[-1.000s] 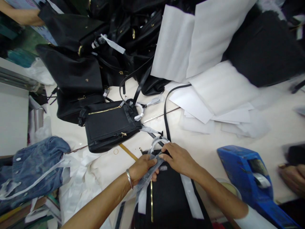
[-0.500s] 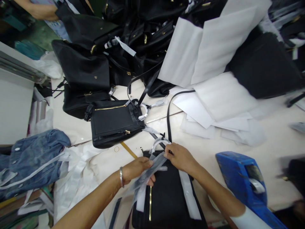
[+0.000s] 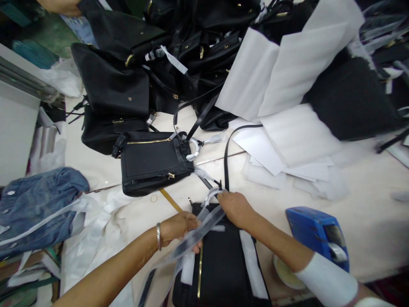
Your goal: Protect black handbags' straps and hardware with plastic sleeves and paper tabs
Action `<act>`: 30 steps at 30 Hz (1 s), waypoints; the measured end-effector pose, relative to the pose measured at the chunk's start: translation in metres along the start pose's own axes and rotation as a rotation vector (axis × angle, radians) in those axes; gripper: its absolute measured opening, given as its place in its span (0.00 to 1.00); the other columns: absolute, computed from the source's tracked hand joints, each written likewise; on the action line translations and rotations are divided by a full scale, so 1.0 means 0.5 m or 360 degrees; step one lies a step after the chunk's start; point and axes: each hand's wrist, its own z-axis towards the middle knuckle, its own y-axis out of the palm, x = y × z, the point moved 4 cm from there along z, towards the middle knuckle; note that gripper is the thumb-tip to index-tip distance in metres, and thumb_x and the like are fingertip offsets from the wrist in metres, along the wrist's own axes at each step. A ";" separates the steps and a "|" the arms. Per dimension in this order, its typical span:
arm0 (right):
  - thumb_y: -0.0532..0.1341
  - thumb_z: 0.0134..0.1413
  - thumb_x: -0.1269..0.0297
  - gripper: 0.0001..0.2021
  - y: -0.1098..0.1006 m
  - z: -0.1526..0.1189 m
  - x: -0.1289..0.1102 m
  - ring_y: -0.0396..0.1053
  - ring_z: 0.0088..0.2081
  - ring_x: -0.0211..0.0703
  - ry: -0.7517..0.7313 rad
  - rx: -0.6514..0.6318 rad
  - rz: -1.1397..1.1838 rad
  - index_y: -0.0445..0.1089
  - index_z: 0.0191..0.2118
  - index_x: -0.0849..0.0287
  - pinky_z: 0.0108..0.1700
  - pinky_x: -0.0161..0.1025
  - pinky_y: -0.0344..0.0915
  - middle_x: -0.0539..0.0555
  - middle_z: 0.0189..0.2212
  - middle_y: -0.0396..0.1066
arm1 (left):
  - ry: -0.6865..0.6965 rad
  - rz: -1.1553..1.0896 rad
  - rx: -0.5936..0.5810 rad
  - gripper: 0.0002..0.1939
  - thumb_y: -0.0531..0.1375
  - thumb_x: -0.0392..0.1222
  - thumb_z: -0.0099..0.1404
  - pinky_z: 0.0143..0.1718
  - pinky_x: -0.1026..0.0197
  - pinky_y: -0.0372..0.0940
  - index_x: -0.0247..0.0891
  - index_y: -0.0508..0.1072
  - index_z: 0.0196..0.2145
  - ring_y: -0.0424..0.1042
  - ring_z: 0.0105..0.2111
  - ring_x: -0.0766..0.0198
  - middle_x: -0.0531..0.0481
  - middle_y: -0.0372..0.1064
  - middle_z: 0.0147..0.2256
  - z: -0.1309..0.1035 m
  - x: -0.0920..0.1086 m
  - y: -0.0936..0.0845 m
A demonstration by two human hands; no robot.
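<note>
A black bag with a gold zipper lies at the bottom centre, white wrapping strips on its sides. Its top handle is partly wrapped in clear plastic. My left hand, wearing a silver bangle, has its fingers closed on a long clear plastic strip left of the handle. My right hand pinches the plastic at the handle's right end, its fingertips partly hidden. The strip's loose end trails down to the lower left.
Another black bag lies ahead, with piled black bags behind. White foam sheets sit at the right, above a blue tape dispenser. Denim cloth lies left. Another person's arm shows at the top left.
My left hand has shifted slightly left and down with the strip, while my right hand stays at the handle. More of a round tape roll shows beside my right forearm.
</note>
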 end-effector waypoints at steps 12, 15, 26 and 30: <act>0.50 0.58 0.73 0.12 -0.048 -0.006 -0.041 0.64 0.44 0.44 -0.0126 0.0154 0.0380 0.68 0.43 0.59 0.46 0.38 0.57 0.56 0.40 0.69 | 0.0112 -0.0051 0.0155 0.18 0.57 0.55 0.57 0.24 0.60 0.64 0.34 0.68 0.29 0.72 0.21 0.60 0.45 0.73 0.23 0.001 -0.003 0.014; 0.50 0.59 0.71 0.13 -0.027 -0.006 -0.044 0.65 0.43 0.43 -0.0114 0.0052 0.0583 0.69 0.44 0.58 0.45 0.37 0.58 0.54 0.40 0.70 | 0.0164 -0.0073 0.0147 0.19 0.55 0.55 0.59 0.25 0.60 0.65 0.33 0.68 0.29 0.72 0.21 0.60 0.44 0.73 0.24 -0.002 -0.001 0.018; 0.56 0.57 0.61 0.08 -0.021 -0.006 -0.026 0.65 0.38 0.40 -0.0150 0.0071 0.0932 0.71 0.38 0.56 0.39 0.35 0.57 0.50 0.34 0.71 | 0.0074 -0.0047 0.0327 0.19 0.52 0.55 0.60 0.22 0.61 0.63 0.34 0.67 0.28 0.72 0.20 0.58 0.42 0.73 0.23 0.015 0.008 0.028; 0.60 0.53 0.59 0.08 -0.014 0.002 -0.026 0.66 0.36 0.39 -0.0066 0.0066 0.0949 0.70 0.36 0.55 0.36 0.34 0.55 0.49 0.32 0.71 | 0.0040 -0.0034 0.0451 0.19 0.52 0.54 0.60 0.22 0.61 0.63 0.33 0.68 0.30 0.73 0.21 0.58 0.41 0.74 0.24 0.029 0.005 0.029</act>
